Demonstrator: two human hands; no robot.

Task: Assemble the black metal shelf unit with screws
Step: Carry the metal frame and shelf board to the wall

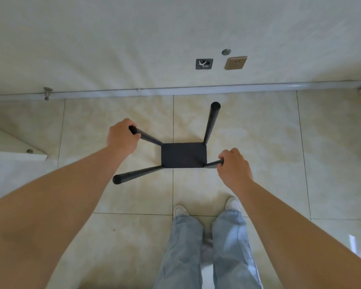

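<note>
Nearest the camera, two bare forearms reach forward and down over a pair of light blue jeans (206, 253) and white shoes (233, 204) planted on the tiled floor (133, 236).

The right hand (233, 167) is curled round the top of the near-right post (214, 163) of the black shelf unit, gripping it so that only a short stretch of the tube shows between the fingers and the shelf corner. The left hand (121, 136) is wrapped round the top of the far-left post (148, 137), its fingers closed over the end of the tube.

The shelf unit stands on the floor just ahead of the shoes, between the two hands. Seen from above, its flat black shelf panel (183, 155) sits low, with one post rising from each of its four corners. The near-left post (136, 175) and the far-right post (212, 122) stand free, each ending in a rounded cap and showing a small hole in its side.

Beyond the unit, a pale baseboard (175, 90) runs along the foot of a white wall (133, 38). On the wall sit an open electrical box (204, 64) with wires showing, a tan socket (236, 63) just beside it, and a small round hole (226, 51) above. A metal doorstop (47, 92) juts from the baseboard at the left.
</note>
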